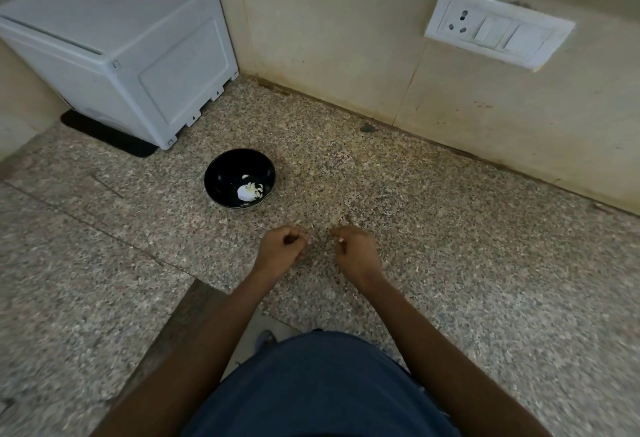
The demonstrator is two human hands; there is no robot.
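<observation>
Right hand was curled, pinching a small white piece at its fingertips, just below frame centre. Left hand sat near it, fingers curled in; couldn't tell if it held anything. Both were over the speckled counter. Black bowl with white pieces stood up-left, near. White box upper left, socket plate upper right.

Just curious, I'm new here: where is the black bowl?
Head view: the black bowl sits on the speckled counter, left of centre, just beyond the left hand and near the white appliance.
</observation>
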